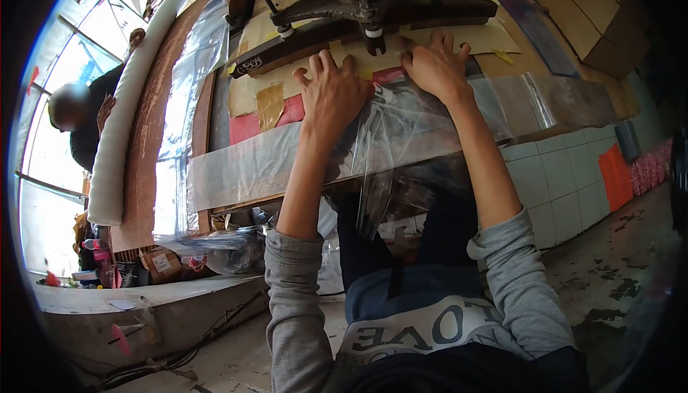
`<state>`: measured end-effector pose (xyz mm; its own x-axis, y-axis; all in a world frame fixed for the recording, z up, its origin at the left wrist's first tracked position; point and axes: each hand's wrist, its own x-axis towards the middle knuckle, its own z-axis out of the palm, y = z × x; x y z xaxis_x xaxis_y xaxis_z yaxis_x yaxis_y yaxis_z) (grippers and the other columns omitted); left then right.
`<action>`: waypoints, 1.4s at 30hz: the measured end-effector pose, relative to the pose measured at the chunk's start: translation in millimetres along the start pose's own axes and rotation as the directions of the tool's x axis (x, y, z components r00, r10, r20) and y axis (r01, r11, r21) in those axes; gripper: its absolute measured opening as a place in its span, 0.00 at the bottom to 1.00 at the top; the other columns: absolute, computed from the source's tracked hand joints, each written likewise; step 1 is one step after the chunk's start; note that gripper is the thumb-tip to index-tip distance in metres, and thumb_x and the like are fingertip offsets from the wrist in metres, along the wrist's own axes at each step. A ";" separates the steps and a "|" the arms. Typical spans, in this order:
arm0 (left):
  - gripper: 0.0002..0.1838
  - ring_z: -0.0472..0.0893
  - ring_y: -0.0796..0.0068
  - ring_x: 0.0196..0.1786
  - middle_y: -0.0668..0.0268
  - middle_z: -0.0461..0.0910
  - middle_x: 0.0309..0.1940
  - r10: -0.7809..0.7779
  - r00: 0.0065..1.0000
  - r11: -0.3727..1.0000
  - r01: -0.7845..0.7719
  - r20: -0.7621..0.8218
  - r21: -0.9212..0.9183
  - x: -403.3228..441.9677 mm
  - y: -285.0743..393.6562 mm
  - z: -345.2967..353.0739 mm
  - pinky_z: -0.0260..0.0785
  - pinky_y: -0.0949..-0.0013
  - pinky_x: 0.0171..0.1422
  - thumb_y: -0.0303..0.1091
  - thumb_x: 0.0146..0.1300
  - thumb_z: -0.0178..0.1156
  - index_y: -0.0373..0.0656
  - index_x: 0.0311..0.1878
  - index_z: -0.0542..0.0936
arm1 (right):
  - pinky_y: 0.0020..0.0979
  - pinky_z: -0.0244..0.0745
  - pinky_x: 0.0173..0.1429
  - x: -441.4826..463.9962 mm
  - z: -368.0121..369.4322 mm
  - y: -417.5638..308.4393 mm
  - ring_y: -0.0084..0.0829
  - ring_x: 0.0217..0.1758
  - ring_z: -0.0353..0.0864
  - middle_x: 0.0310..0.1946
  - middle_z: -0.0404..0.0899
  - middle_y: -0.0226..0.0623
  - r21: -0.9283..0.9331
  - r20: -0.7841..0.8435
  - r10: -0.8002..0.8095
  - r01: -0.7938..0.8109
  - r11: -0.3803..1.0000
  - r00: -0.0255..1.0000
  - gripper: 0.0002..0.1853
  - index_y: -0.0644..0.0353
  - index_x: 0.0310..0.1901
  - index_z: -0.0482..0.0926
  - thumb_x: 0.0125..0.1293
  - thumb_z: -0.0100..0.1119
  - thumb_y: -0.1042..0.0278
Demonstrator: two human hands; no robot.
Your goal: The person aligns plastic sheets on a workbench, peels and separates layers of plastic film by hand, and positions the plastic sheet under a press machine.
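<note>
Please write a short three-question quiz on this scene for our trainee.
1. True or false: the wearer's left hand is closed around the white roll.
2. Which is nearest the wearer's right hand? A: the cardboard box; B: the dark bar; C: the white roll.
3. Fill in: the plastic sheet between the forearms is ____, not opaque.

Key: 1. false; 2. B; 3. clear.
</note>
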<state>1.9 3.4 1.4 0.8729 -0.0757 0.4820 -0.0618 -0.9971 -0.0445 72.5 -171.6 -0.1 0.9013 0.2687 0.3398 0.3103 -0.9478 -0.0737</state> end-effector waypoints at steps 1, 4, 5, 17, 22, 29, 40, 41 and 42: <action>0.19 0.71 0.53 0.54 0.51 0.71 0.47 0.007 1.000 1.000 -0.007 -0.017 0.004 1.1 -0.4 1.8 0.58 0.39 0.56 0.44 0.57 0.57 0.44 0.47 0.79 | 0.60 0.55 0.60 0.9 0.9 -0.1 0.48 0.62 0.64 0.52 0.70 0.51 -0.002 0.000 -0.001 0.001 1.000 1.000 0.22 0.35 0.60 0.77 0.66 0.51 0.49; 0.18 0.71 0.54 0.54 0.51 0.72 0.46 0.016 1.000 1.000 -0.017 0.017 0.024 6.3 -2.5 2.3 0.58 0.40 0.56 0.43 0.55 0.58 0.43 0.46 0.79 | 0.60 0.54 0.60 4.0 2.7 -0.6 0.48 0.62 0.64 0.52 0.70 0.51 -0.023 0.016 0.000 0.000 1.000 1.000 0.21 0.37 0.59 0.78 0.65 0.51 0.49; 0.19 0.71 0.54 0.54 0.51 0.72 0.47 0.017 0.999 0.999 -0.019 0.041 0.034 7.5 -3.5 1.7 0.58 0.41 0.56 0.43 0.55 0.58 0.43 0.46 0.80 | 0.60 0.54 0.60 5.0 2.9 -1.1 0.48 0.62 0.64 0.52 0.70 0.51 -0.032 0.022 0.001 0.000 0.999 1.000 0.21 0.38 0.58 0.79 0.65 0.52 0.49; 0.21 0.72 0.54 0.53 0.51 0.73 0.46 0.020 1.000 0.999 -0.020 -0.015 0.050 8.0 -6.3 7.5 0.58 0.42 0.55 0.43 0.55 0.57 0.44 0.50 0.79 | 0.65 0.53 0.65 -4.2 -20.4 -1.4 0.45 0.64 0.68 0.56 0.72 0.45 0.111 0.068 -0.002 -0.006 0.994 0.998 0.20 0.51 0.52 0.81 0.68 0.52 0.48; 0.20 0.72 0.53 0.53 0.50 0.73 0.46 -0.006 0.999 0.999 0.004 -0.035 -0.047 3.7 -4.6 3.7 0.59 0.44 0.56 0.43 0.58 0.55 0.43 0.51 0.80 | 0.70 0.47 0.68 -30.1 -28.4 -7.4 0.34 0.66 0.69 0.60 0.73 0.32 0.184 0.136 -0.143 0.117 0.976 0.980 0.24 0.54 0.56 0.77 0.69 0.50 0.44; 0.24 0.71 0.50 0.53 0.46 0.72 0.45 -0.017 0.998 0.976 0.028 0.052 -0.217 -4.1 7.9 -11.6 0.60 0.45 0.53 0.49 0.66 0.51 0.43 0.56 0.78 | 0.77 0.44 0.66 -38.3 -16.2 -8.9 0.33 0.70 0.66 0.62 0.73 0.33 0.129 -0.008 -0.169 0.168 0.977 0.986 0.26 0.57 0.59 0.74 0.69 0.52 0.46; 0.28 0.71 0.45 0.56 0.42 0.71 0.48 -0.023 0.995 0.986 0.039 0.100 -0.163 -0.1 6.3 -5.3 0.58 0.43 0.56 0.54 0.64 0.53 0.48 0.61 0.75 | 0.79 0.43 0.67 -31.6 -22.1 -11.5 0.36 0.73 0.62 0.66 0.70 0.34 0.103 0.077 -0.143 0.135 0.985 0.987 0.27 0.57 0.60 0.73 0.69 0.51 0.45; 0.28 0.71 0.48 0.54 0.44 0.71 0.46 -0.012 0.999 0.987 0.018 0.041 -0.162 -1.3 5.7 -0.7 0.58 0.45 0.54 0.53 0.62 0.55 0.45 0.59 0.76 | 0.79 0.43 0.67 -30.7 -23.6 -12.0 0.36 0.73 0.62 0.66 0.70 0.34 0.100 0.088 -0.144 0.135 0.986 0.986 0.27 0.57 0.61 0.73 0.69 0.51 0.45; 0.27 0.70 0.50 0.53 0.47 0.72 0.43 -0.001 1.000 0.987 -0.002 -0.018 -0.160 -1.8 5.7 0.8 0.59 0.47 0.51 0.51 0.60 0.56 0.42 0.56 0.78 | 0.79 0.44 0.67 -30.0 -24.4 -12.4 0.37 0.73 0.62 0.65 0.70 0.34 0.098 0.099 -0.144 0.134 0.986 0.985 0.28 0.57 0.61 0.72 0.69 0.51 0.45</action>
<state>0.4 -2.1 -0.4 0.8643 -0.0747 0.4973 -0.1397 -0.9856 0.0948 34.3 -172.2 13.5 0.8726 0.4182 0.2523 0.4569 -0.8816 -0.1190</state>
